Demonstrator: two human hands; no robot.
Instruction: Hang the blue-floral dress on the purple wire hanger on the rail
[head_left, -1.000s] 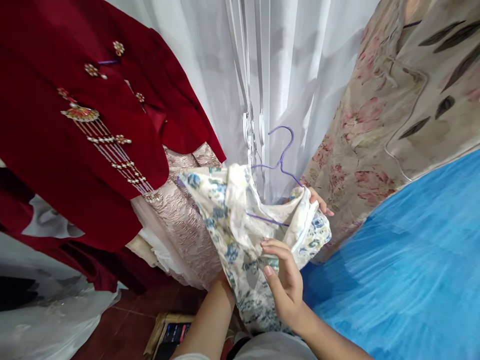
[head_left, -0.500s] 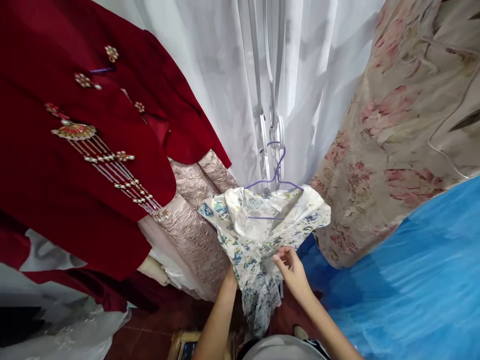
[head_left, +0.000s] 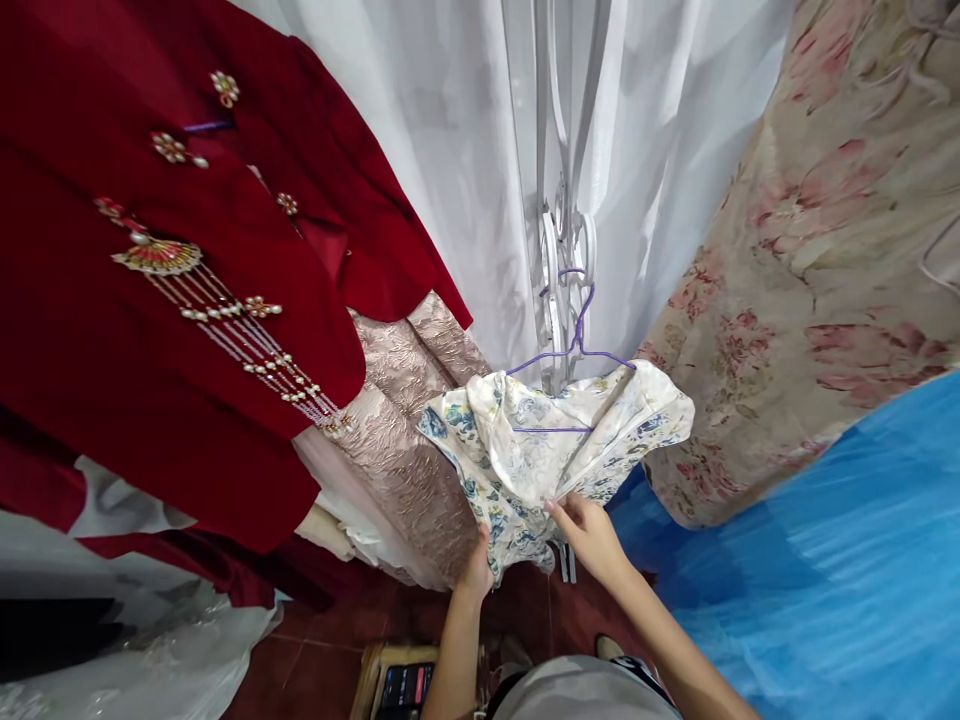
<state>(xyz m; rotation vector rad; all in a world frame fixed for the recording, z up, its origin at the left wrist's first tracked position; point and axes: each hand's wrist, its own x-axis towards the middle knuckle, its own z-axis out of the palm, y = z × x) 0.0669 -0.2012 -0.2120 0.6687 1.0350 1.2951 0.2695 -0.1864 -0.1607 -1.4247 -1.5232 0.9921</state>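
A white blouse with blue and yellow flowers [head_left: 517,505] hangs on a purple wire hanger [head_left: 579,335] in the middle of the head view. My right hand [head_left: 592,538] pinches the front of the blouse, at the bottom of its open V neckline, between thumb and fingers. At the lower left side of the blouse, my left hand [head_left: 478,572] has its thumb over the edge of the cloth. The rest of its fingers are hidden behind the fabric. The hanger's hook is caught among white hooks and straps.
A dark red velvet jacket [head_left: 247,400] with beaded ornaments hangs at the left, over a pink textured skirt [head_left: 409,470]. White curtain [head_left: 465,130] fills the back. Floral beige cloth [head_left: 750,330] and blue fabric [head_left: 840,530] are at the right. Below, a phone [head_left: 406,688] lies on a stool.
The lower part of the blouse, which hung down long, is now lifted and bunched. My left hand has come out to its side edge, and my right fingers have closed on the neckline.
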